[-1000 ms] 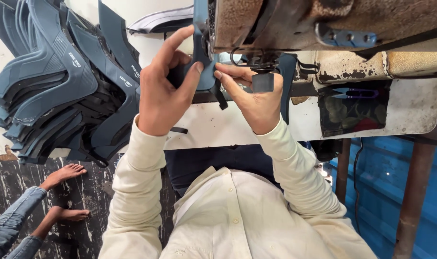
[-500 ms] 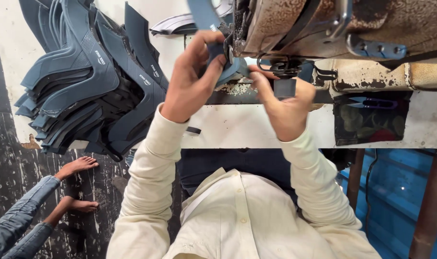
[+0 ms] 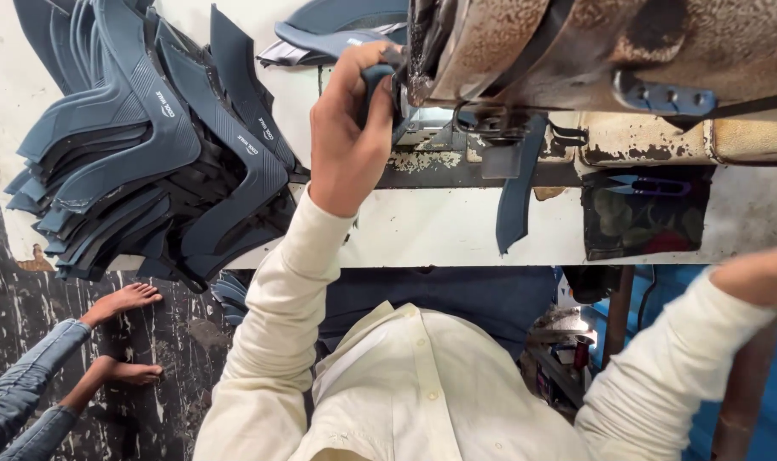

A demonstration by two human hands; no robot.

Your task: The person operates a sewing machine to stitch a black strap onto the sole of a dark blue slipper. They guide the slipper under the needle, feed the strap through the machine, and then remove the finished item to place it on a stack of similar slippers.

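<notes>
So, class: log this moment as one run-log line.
left hand: gripping dark blue shoe-upper piece at worn sewing machine | right hand: away, empty

Right hand blurred, cut off at frame edge; left hand fingertips hidden behind machine.

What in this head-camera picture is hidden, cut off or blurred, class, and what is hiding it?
1. Right hand: cut off by the right edge and blurred; its fingers cannot be seen.
2. Left hand: fingertips hidden behind the rusty sewing machine, so the grip on the blue piece is unclear.
3. Needle area: shadowed under the machine.
4. Another person's feet: the body is cut off by the left edge.
</notes>
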